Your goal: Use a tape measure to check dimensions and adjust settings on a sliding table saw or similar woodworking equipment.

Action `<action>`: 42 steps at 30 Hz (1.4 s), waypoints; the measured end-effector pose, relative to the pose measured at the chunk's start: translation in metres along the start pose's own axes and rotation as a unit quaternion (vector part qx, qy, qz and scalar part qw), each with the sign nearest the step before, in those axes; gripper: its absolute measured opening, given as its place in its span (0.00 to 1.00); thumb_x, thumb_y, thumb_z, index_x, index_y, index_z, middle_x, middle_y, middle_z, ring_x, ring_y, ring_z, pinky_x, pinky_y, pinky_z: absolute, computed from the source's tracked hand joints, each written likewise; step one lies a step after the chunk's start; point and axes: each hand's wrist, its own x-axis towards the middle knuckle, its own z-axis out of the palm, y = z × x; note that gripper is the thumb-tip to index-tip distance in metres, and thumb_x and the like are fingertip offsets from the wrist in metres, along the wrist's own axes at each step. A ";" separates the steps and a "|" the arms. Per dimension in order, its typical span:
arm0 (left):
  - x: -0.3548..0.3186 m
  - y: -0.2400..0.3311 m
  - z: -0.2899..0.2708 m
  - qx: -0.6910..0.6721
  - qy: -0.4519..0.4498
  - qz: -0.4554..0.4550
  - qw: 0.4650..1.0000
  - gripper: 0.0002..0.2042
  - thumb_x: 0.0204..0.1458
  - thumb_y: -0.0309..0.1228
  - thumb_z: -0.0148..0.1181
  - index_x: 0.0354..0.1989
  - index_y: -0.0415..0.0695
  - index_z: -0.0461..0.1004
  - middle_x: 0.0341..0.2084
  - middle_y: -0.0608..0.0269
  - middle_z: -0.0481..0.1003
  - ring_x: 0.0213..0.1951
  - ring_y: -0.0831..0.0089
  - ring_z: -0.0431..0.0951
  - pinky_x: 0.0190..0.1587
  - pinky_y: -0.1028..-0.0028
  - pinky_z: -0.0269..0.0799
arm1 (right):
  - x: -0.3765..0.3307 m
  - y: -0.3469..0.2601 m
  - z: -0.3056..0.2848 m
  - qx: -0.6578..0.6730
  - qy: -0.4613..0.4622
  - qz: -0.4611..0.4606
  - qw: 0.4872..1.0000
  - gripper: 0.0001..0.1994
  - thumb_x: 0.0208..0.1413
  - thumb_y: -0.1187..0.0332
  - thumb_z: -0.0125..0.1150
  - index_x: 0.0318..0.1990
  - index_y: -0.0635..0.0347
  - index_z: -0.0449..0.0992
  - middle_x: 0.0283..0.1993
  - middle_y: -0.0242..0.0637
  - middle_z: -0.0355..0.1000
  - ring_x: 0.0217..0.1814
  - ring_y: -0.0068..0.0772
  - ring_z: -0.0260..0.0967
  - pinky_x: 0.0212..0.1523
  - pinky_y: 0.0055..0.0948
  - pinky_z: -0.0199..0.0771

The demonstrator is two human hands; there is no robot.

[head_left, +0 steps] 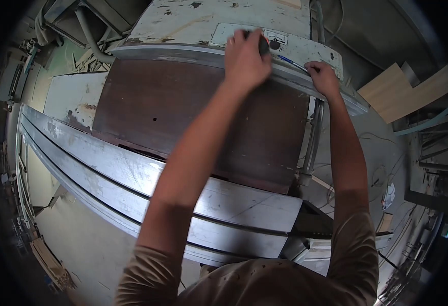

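Reaching over the machine table, my left hand (pixel 248 60) is closed around a black, rounded object with an orange-red edge, which looks like a tape measure (pixel 263 45). My palm and fingers cover much of it. To its right, a blue pen (pixel 291 62) slants along the metal fence (pixel 178 52). The fingers of my right hand (pixel 324 77) are pinched at the pen's right end. Below my left hand lies the dark brown panel (pixel 152 97) of the machine table, with a small hole in it.
A grooved metal sliding table (pixel 122 173) runs along the near side. Beyond the fence is a worn white surface (pixel 183 23) with a small plate of controls (pixel 276 38). A notched light wooden board (pixel 405 92) stands at the right. Wood pieces (pixel 50 262) lie at the lower left.
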 end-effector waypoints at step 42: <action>-0.661 0.085 -0.230 -0.028 0.261 -0.620 0.740 0.45 0.63 0.64 0.47 0.55 0.20 0.72 0.53 0.22 0.74 0.61 0.38 0.74 0.60 0.54 0.71 | -0.710 -0.141 0.006 0.047 -0.246 -0.362 0.898 0.39 0.51 0.64 0.72 0.73 0.50 0.63 0.81 0.47 0.49 0.80 0.47 0.49 0.73 0.49 0.50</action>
